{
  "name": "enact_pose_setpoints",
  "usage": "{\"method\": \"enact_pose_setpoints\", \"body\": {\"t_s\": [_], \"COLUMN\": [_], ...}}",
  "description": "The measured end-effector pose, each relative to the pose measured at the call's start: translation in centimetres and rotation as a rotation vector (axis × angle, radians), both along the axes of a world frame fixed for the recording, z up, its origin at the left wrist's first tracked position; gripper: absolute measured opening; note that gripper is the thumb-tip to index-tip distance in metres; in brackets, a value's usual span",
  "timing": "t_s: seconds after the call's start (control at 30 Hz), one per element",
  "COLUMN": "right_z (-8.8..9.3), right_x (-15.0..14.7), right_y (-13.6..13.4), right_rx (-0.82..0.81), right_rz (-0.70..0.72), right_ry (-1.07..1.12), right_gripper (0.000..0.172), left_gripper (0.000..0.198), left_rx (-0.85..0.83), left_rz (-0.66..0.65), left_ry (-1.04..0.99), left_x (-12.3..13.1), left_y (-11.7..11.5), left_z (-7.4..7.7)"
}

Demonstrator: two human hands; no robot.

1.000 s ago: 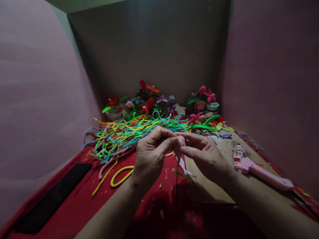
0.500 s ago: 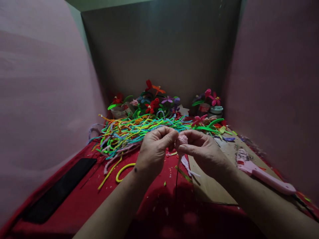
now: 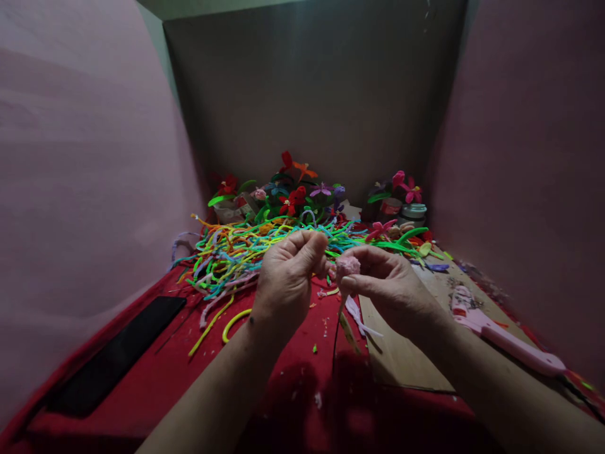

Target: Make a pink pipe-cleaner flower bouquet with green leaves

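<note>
Between the thumb and fingers of my right hand (image 3: pixel 385 277) is a small pink fuzzy flower head (image 3: pixel 348 267) made of pipe cleaner. A thin dark stem (image 3: pixel 336 343) hangs down from it toward the red cloth. Just left of the flower, my left hand (image 3: pixel 290 274) is closed in a pinch, its thumb on top. A bit of pink shows between those fingertips and the flower; what the left fingers grip is mostly hidden. Below the flower, pale lilac strips (image 3: pixel 357 315) lie at the edge of a cardboard sheet (image 3: pixel 406 356).
A tangled heap of coloured pipe cleaners (image 3: pixel 236 252) spreads behind my hands, with finished fuzzy flowers (image 3: pixel 293 200) and jars (image 3: pixel 412 214) beyond it. A black phone (image 3: pixel 118 356) lies left on the red cloth (image 3: pixel 198 384). At right rests a pink glue gun (image 3: pixel 515 347) with a cord.
My left hand has drawn slightly left and up, widening the gap to the flower. The right hand still holds the flower in nearly the same place. The view has shifted a little.
</note>
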State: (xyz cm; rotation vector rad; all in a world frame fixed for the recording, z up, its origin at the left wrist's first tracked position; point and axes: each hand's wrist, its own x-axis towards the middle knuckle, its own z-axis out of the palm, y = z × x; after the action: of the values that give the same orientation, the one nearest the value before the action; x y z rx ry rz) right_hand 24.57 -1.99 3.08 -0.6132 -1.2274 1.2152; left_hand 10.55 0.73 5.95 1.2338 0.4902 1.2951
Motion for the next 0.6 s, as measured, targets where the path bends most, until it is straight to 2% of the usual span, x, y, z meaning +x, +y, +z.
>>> {"method": "enact_pose_setpoints", "body": {"t_s": [0.13, 0.3, 0.43, 0.6], "right_z": [-0.4, -0.8, -1.1, -1.4], "right_x": [0.4, 0.9, 1.6, 2.4], "right_y": [0.1, 0.4, 0.7, 0.9], "right_rx": [0.001, 0.005, -0.018, -0.034], "right_rz": [-0.026, -0.067, -0.070, -0.055], "right_ry": [0.014, 0.018, 0.071, 0.179], "right_gripper": [0.018, 0.018, 0.016, 0.017], "left_gripper": [0.030, 0.029, 0.033, 0.033], "left_rx": [-0.024, -0.110, -0.167, -0.149], "left_rz": [-0.039, -0.127, -0.118, -0.081], "left_ry": [-0.088, -0.094, -0.116, -0.068], "left_x": [-0.1, 0.0, 0.2, 0.3], "left_y": [0.4, 0.9, 1.0, 1.2], "left_z": [0.2, -0.5, -0.8, -1.2]}}
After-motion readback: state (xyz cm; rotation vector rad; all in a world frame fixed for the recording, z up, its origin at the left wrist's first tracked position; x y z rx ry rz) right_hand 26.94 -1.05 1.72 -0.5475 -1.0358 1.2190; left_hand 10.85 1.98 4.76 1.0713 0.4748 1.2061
